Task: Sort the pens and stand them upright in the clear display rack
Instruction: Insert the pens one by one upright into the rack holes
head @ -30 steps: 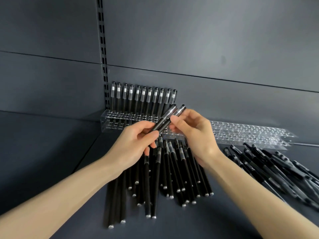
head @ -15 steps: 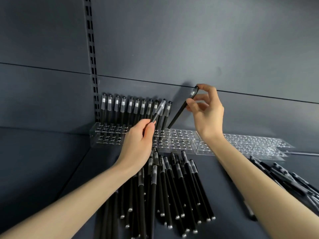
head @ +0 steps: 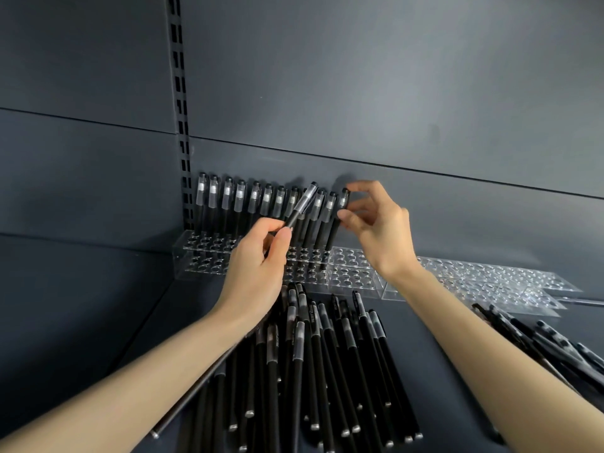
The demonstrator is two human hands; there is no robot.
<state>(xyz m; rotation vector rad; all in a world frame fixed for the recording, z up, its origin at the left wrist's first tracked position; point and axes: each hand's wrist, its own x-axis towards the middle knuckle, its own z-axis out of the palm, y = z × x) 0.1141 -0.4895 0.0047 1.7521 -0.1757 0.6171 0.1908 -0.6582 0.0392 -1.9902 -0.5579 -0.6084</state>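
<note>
Twelve pens (head: pixel 240 204) stand in the rack (head: pixel 349 273), one pen (head: pixel 302 204) in the left hand (head: pixel 258 266), two loose piles (head: pixel 313 354).

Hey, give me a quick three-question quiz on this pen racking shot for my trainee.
1. True or false: the left hand holds a tilted pen.
2. Which hand pinches the end pen standing in the rack? A left hand, B right hand, C neither.
3. What colour are the loose pens' barrels?
Key: 1 true; 2 B; 3 black.
</note>
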